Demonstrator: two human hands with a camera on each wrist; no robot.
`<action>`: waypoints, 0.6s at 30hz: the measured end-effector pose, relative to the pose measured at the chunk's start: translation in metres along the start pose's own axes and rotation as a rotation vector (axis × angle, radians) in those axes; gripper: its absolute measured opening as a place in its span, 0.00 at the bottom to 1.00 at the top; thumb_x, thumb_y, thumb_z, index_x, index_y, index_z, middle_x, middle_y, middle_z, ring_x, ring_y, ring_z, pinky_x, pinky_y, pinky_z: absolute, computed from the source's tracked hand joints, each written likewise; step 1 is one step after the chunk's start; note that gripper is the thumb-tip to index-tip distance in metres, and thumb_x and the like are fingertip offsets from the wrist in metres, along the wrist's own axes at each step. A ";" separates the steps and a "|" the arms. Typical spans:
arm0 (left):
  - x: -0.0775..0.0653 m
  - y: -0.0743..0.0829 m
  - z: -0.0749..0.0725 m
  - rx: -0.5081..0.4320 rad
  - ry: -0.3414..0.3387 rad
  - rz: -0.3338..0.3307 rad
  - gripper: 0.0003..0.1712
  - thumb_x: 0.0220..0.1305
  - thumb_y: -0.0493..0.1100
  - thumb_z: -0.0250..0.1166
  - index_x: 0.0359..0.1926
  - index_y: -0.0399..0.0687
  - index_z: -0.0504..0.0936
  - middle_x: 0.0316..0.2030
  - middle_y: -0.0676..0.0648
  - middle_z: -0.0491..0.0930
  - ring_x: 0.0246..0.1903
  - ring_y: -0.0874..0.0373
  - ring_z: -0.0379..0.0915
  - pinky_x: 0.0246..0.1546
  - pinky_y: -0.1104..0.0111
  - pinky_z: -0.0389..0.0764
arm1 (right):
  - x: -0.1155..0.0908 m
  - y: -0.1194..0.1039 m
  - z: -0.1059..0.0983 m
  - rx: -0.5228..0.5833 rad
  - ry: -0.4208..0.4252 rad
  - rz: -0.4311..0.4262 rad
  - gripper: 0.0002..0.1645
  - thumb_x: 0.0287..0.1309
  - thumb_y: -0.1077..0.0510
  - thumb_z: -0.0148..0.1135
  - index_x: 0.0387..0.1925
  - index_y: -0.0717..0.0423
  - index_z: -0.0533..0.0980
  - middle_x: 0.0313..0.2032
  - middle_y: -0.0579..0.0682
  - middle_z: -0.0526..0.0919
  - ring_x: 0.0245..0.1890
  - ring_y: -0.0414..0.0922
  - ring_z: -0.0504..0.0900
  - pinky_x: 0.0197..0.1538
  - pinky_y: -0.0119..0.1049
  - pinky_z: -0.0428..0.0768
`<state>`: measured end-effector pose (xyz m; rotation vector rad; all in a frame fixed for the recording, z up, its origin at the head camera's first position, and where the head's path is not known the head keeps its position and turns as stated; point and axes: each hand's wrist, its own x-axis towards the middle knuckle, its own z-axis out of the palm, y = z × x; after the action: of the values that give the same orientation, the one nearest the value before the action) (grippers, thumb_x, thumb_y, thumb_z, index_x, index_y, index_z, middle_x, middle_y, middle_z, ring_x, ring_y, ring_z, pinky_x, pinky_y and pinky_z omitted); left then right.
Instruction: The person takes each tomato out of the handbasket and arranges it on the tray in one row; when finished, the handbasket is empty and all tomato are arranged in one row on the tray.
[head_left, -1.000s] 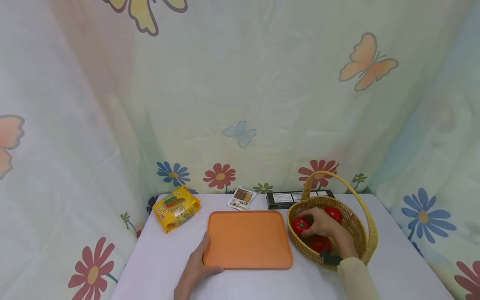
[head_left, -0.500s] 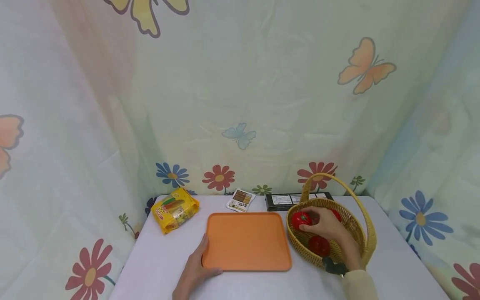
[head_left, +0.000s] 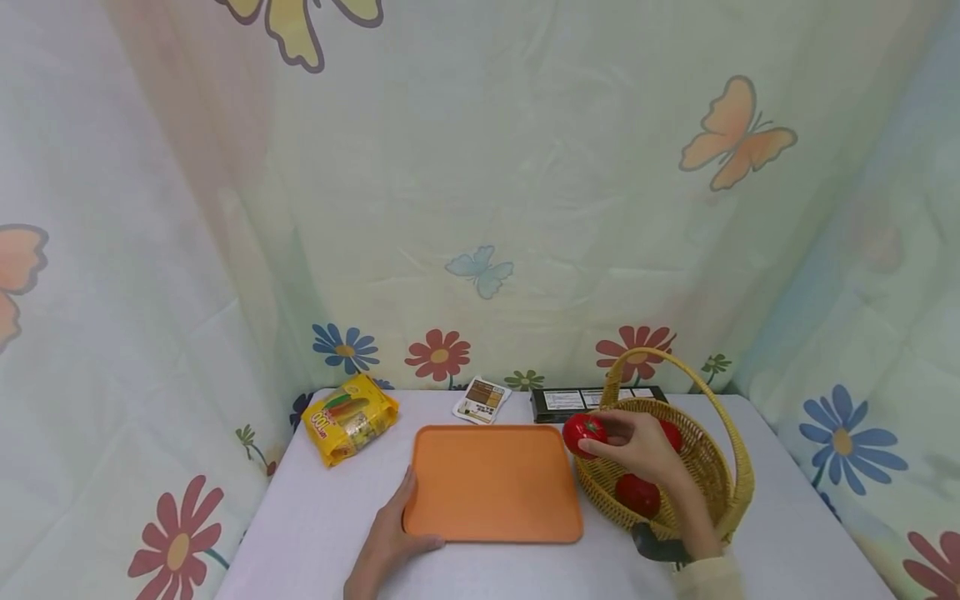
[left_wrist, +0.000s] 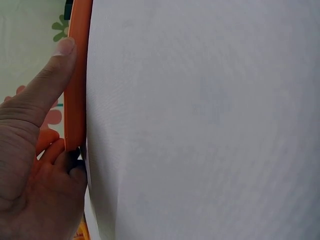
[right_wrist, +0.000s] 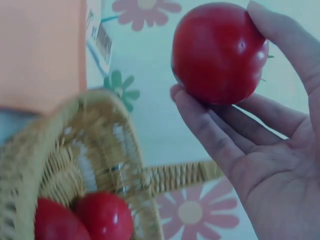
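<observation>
A red tomato point(head_left: 582, 435) is pinched between the thumb and fingers of my right hand point(head_left: 643, 448), held over the left rim of a wicker basket point(head_left: 701, 458). In the right wrist view the tomato point(right_wrist: 219, 54) hangs clear of the basket. Two more red tomatoes are inside it, one near the front point(head_left: 637, 496) and one behind point(head_left: 671, 433), partly hidden by my hand. My left hand point(head_left: 392, 533) grips the near left corner of an orange tray point(head_left: 495, 483). In the left wrist view the thumb lies along the rim of the tray point(left_wrist: 77, 95).
A yellow packet point(head_left: 352, 418) lies at the back left of the white table. Behind the tray are a small white and brown packet point(head_left: 482, 400) and a long black box point(head_left: 564, 402), partly behind the basket. The basket's tall handle point(head_left: 738, 450) arches over it.
My right hand has lifted the tomato from inside the basket up and left, to its rim. The left hand stays on the tray corner.
</observation>
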<state>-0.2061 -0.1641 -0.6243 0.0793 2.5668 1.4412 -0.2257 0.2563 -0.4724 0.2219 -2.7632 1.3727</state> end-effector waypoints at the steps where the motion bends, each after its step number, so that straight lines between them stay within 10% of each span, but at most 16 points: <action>1: 0.000 0.000 0.000 -0.001 0.001 -0.002 0.81 0.38 0.58 0.91 0.86 0.44 0.52 0.85 0.40 0.50 0.83 0.35 0.48 0.82 0.38 0.55 | 0.000 -0.003 0.003 0.023 0.002 -0.009 0.38 0.62 0.51 0.81 0.65 0.69 0.79 0.57 0.68 0.86 0.51 0.59 0.90 0.51 0.44 0.93; 18: 0.001 -0.002 0.002 -0.010 -0.007 0.008 0.80 0.39 0.59 0.91 0.86 0.45 0.53 0.86 0.42 0.49 0.84 0.36 0.46 0.82 0.38 0.54 | 0.007 -0.052 0.075 0.270 0.007 -0.076 0.37 0.55 0.56 0.85 0.64 0.61 0.81 0.59 0.60 0.87 0.57 0.57 0.86 0.57 0.45 0.91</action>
<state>-0.2069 -0.1635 -0.6269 0.0930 2.5559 1.4541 -0.2229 0.1646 -0.4757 0.3273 -2.5269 1.7180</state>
